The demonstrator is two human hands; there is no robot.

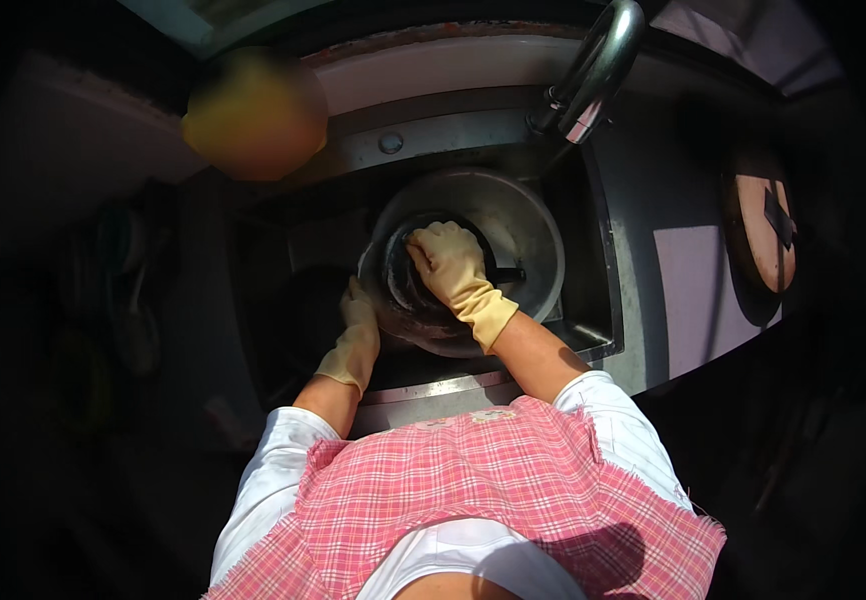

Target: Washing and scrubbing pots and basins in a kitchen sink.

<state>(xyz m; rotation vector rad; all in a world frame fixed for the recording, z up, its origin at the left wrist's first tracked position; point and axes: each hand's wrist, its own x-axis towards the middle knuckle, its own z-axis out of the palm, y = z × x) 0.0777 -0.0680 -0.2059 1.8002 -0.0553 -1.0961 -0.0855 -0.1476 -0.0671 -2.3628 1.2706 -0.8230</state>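
A large round metal basin (529,202) stands in the sink. Inside it lies a dark round pan or pot (397,281), with a short black handle (508,274) pointing right. My right hand (448,259), in a cream rubber glove, is curled over the dark vessel's inside; whether it grips a cloth or scrubber underneath cannot be seen. My left hand (360,311), gloved alike, rests against the basin's left outer side in shadow, its fingers partly hidden at the rim.
The steel sink (611,300) surrounds the basin. A curved chrome faucet (602,71) rises at the back right. On the right counter is an oval wooden board or lid (763,232) with a dark piece on it. A blurred yellow-orange object (257,116) is at the back left.
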